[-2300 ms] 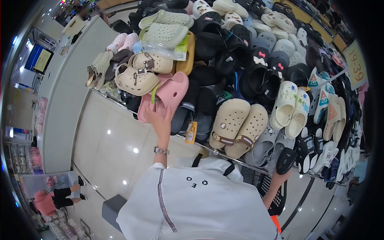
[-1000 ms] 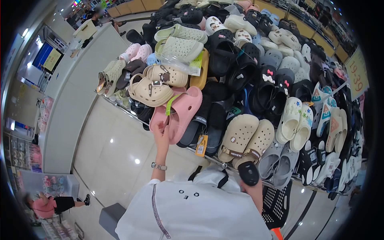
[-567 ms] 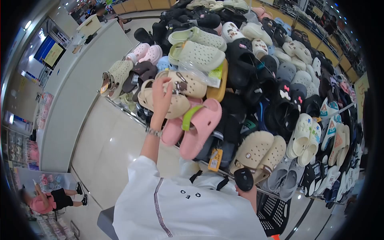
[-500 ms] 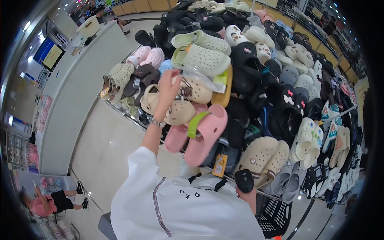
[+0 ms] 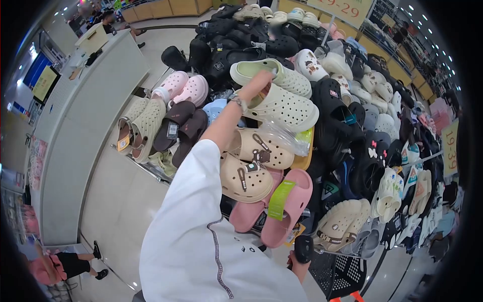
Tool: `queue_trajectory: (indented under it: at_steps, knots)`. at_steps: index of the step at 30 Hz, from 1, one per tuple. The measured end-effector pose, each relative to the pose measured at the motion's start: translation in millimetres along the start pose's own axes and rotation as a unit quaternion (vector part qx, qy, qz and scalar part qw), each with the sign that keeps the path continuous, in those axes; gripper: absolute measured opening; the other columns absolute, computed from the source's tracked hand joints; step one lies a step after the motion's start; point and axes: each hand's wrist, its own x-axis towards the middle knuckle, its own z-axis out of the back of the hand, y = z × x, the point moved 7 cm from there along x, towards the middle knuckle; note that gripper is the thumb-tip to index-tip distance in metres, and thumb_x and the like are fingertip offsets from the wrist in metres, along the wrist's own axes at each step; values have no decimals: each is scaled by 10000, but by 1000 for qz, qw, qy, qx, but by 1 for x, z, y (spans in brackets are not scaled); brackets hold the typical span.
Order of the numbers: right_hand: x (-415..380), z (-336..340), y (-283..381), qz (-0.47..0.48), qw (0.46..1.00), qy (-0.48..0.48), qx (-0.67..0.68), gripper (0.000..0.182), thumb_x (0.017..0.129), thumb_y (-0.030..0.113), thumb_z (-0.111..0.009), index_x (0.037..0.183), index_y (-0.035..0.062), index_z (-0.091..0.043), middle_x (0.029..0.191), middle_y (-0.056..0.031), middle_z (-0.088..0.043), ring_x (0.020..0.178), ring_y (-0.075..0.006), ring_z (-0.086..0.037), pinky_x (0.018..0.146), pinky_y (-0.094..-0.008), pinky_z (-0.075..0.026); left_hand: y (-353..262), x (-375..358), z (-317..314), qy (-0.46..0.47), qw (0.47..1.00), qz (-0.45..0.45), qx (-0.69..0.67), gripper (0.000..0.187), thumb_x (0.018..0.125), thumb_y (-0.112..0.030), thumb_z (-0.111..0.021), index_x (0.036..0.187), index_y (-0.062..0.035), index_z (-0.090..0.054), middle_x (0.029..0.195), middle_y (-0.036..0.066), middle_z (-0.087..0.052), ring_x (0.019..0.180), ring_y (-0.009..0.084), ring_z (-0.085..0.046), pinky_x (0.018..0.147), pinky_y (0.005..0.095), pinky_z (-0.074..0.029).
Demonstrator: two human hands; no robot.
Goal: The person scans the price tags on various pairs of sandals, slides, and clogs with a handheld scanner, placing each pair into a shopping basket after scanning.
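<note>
My left hand (image 5: 258,86) reaches over the shoe pile, fingers bent at the heel opening of an off-white clog (image 5: 291,108); the fingertips are partly hidden. Against it lies a pale green clog (image 5: 294,82). Below my forearm sits a pair of beige clogs (image 5: 245,180) with brown bear charms, clear plastic above them. Pink slides (image 5: 287,209) with a green label lie nearest my body. Low on the right, my right hand (image 5: 299,266) is closed round a black handheld scanner (image 5: 303,249).
Black shoes (image 5: 236,65) and many other clogs cover the display. Brown slides (image 5: 182,126) and cream clogs (image 5: 150,126) lie at its left edge. A grey counter (image 5: 90,126) stands left. A black basket (image 5: 338,274) is below right. A person (image 5: 60,267) is at lower left.
My left hand has moved from the beige clogs up and away to the off-white clog. The view has shifted, and the beige clogs now lie in plain sight. The scanner stays in my right hand.
</note>
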Motion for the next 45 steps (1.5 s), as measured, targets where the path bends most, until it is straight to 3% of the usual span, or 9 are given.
queue_trajectory:
  at_steps: [5,7,11,12,16,22,26,36,45]
  knots:
    - [-6,-2,-8,-7,997,-65,44,117,690,43,-641,744,-19,-556,582,-70,-549,449,-129,-500,425,-248,-371,-2,-16,15,122,990,-45,53,254,715,-154,-465,899,-15,-569,669,87,-555,546,199,-560,546,276,-469]
    - [-9,-4,-12,-16,994,-81,67,138,682,28,-649,759,-26,-549,585,-73,-550,451,-126,-500,426,-243,-374,-27,-30,23,26,896,-284,340,276,694,-165,-558,925,-17,-579,815,83,-578,693,183,-574,602,302,-472]
    - [-6,-9,-10,0,993,-88,75,142,684,38,-650,768,-28,-555,584,-68,-554,454,-127,-506,437,-247,-388,-57,-35,6,-12,777,-286,560,387,604,-255,-687,925,-57,-599,964,60,-562,994,254,-468,814,341,-426]
    - [-5,-10,-12,8,994,-90,68,148,684,43,-652,772,-29,-556,582,-66,-554,455,-128,-509,441,-248,-394,-52,-26,2,-24,748,-372,549,353,607,-223,-677,897,-35,-603,917,96,-587,900,289,-518,782,337,-437]
    - [-9,-15,-13,-5,993,-114,43,117,684,56,-649,713,-18,-564,581,-60,-546,460,-127,-506,435,-256,-382,36,67,17,97,902,-146,396,374,611,-206,-622,906,20,-589,853,215,-610,799,369,-584,700,369,-445]
    - [-22,-22,-23,-22,990,-132,52,137,681,86,-667,712,-20,-586,568,-49,-560,458,-118,-518,444,-254,-407,4,35,-2,74,922,-204,321,279,654,-208,-609,795,33,-610,729,215,-610,710,325,-603,640,354,-443]
    - [-29,-20,-20,-11,987,-147,67,146,678,95,-664,692,-21,-577,572,-56,-557,456,-121,-511,436,-260,-385,3,22,12,-12,932,-171,319,260,665,-187,-622,794,39,-616,702,189,-612,645,259,-606,616,337,-442]
    - [-12,-11,-17,4,991,-122,46,162,683,98,-673,743,-12,-570,587,-55,-557,457,-117,-511,441,-255,-396,-68,-93,158,-232,917,-257,-201,295,747,-27,-580,1027,56,-549,948,100,-601,797,182,-595,711,292,-476]
    - [12,-23,-4,51,996,-78,3,159,702,102,-670,730,-14,-564,584,-54,-542,463,-116,-498,441,-247,-362,-24,-234,307,-617,733,-169,232,293,640,-147,-594,824,80,-603,721,202,-627,697,249,-626,640,345,-449]
